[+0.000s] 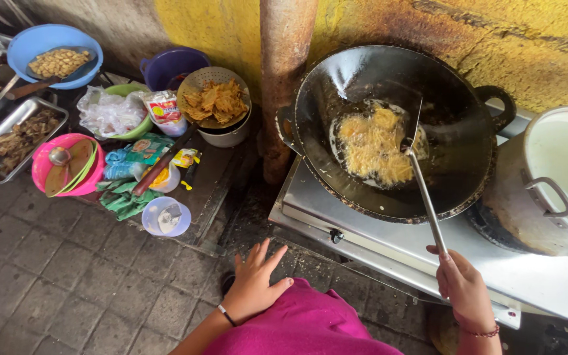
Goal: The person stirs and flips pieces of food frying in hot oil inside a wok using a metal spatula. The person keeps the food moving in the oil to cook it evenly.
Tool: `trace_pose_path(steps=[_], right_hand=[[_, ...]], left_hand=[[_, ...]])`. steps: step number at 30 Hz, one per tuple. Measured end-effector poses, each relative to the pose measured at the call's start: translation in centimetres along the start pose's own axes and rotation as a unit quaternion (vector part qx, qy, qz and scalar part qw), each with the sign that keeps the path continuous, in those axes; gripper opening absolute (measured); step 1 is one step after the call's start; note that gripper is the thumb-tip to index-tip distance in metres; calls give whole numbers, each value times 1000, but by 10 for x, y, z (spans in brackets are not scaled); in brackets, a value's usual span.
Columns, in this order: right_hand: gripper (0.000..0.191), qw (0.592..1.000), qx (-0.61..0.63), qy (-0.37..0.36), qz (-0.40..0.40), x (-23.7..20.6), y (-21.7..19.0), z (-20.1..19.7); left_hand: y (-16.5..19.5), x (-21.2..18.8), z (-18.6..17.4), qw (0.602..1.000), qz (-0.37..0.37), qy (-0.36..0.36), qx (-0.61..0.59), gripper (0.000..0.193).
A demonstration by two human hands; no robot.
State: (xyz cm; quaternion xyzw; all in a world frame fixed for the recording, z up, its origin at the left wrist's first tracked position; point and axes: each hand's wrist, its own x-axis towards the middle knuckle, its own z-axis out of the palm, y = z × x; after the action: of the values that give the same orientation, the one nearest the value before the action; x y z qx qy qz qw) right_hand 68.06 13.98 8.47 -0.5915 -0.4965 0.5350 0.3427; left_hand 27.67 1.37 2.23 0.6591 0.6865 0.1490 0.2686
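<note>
Right hand closed round end of spatula handle, low right. Blade up in wok, touching edge of yellow batter frying in oil — well ahead of hand, handle spanning gap. Wok on steel stove, white pot just right of it. Left hand open, fingers spread, flat on pink cloth at lap — holding nothing, well apart from spatula. Strainer of fried pieces far left.

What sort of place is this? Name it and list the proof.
Probably an outdoor street-food frying stall: a black wok of frying batter on a steel gas stove, a strainer of fried snacks, and trays beside a rough yellow wall.
</note>
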Motion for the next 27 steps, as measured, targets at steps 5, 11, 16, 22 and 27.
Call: trace_pose_path(steps=[5,11,16,22,27], right_hand=[[40,998,-27,15,47,-1,-3,-12],[39,993,-65,41,85,1,0,-13],[38,994,-61,56,68,3,-1,-11],[37,992,-102,52,54,17,-11,5],[37,990,-115,35,70,24,-7,25]], left_hand=[[-2,-2,2,1000,-21,-8,-11,79],[1,-5,0,999,-29,-13,-17,78],[-1,-6,-2,999,-30,-27,-17,77],[-8,-10,-7,999,-18,-9,-25,78],[-28,-22,-20,999,-25,6,-40,77]])
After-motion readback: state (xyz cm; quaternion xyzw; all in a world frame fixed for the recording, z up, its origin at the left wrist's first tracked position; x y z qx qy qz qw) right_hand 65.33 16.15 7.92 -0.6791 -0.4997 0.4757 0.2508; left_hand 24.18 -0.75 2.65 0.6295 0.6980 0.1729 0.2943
